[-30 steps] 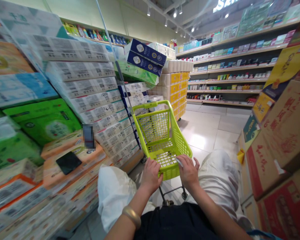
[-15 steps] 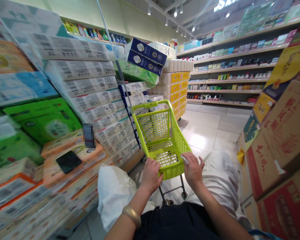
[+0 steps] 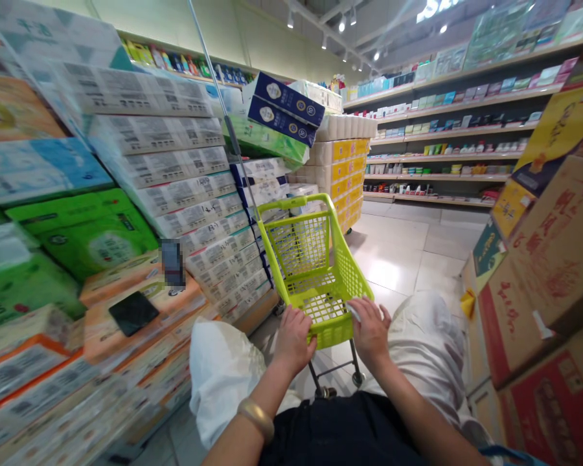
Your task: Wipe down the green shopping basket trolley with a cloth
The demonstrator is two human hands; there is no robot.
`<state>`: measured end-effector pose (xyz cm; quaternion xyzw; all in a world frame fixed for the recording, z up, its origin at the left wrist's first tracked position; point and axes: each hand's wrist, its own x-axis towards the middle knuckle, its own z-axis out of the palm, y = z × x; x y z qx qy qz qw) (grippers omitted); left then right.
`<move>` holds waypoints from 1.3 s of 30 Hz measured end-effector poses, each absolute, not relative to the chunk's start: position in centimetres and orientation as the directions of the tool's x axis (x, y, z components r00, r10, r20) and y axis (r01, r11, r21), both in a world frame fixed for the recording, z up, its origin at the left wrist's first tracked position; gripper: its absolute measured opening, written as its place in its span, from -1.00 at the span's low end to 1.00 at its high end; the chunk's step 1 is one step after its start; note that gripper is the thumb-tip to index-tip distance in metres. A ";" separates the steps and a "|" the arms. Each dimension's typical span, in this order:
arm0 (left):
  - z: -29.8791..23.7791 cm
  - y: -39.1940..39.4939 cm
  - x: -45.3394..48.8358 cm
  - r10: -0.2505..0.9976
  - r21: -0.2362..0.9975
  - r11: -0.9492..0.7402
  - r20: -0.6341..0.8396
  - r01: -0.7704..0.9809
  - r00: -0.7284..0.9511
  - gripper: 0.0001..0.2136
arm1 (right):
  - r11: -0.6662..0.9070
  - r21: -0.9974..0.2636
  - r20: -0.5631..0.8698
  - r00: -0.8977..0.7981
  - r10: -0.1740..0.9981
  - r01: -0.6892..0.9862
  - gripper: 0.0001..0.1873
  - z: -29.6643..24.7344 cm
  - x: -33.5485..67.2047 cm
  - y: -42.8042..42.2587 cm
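A lime-green shopping cart (image 3: 342, 294) with a latticed plastic basket stands between my knees, its near edge toward me. My left hand (image 3: 294, 336) is closed over the near left rim, fingers curled inside and thumb on the outer face. At the near right corner, my right hand (image 3: 372, 330) pinches a small white cloth (image 3: 354, 310) against the rim. Most of the cloth is hidden by the fingers, so whether it is fabric or tissue is unclear. The visible part of the basket floor has nothing on it.
Stacked paper packs (image 3: 199, 194) rise close on the left. A dark phone (image 3: 133, 314) lies on an orange pack (image 3: 175, 304). Cardboard cartons (image 3: 539, 239) line the right side. Tiled floor (image 3: 393, 249) leads to stocked shelves (image 3: 447, 129) behind. A thin metal pole (image 3: 230, 129) slants beside the cart.
My right hand has shifted slightly left along the basket's near right corner with the white cloth. My left hand and the cart stay in place.
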<state>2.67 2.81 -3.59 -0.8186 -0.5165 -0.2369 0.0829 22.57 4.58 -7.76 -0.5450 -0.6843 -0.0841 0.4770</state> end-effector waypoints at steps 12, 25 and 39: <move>-3.7 2.8 2.6 0.804 0.119 -0.458 0.479 0.881 0.353 -0.86 | 0.624 -0.337 0.773 -0.171 0.611 0.705 -0.66 -7.4 18.5 3.2; -3.7 2.7 2.8 0.819 0.128 -0.437 0.466 0.890 0.335 -0.86 | 0.597 -0.299 0.823 -0.115 0.556 0.744 -0.66 -7.5 22.1 3.5; -3.7 2.7 2.8 0.812 0.130 -0.444 0.478 0.886 0.337 -0.88 | 0.584 -0.359 0.805 -0.076 0.589 0.728 -0.71 -6.9 20.7 3.4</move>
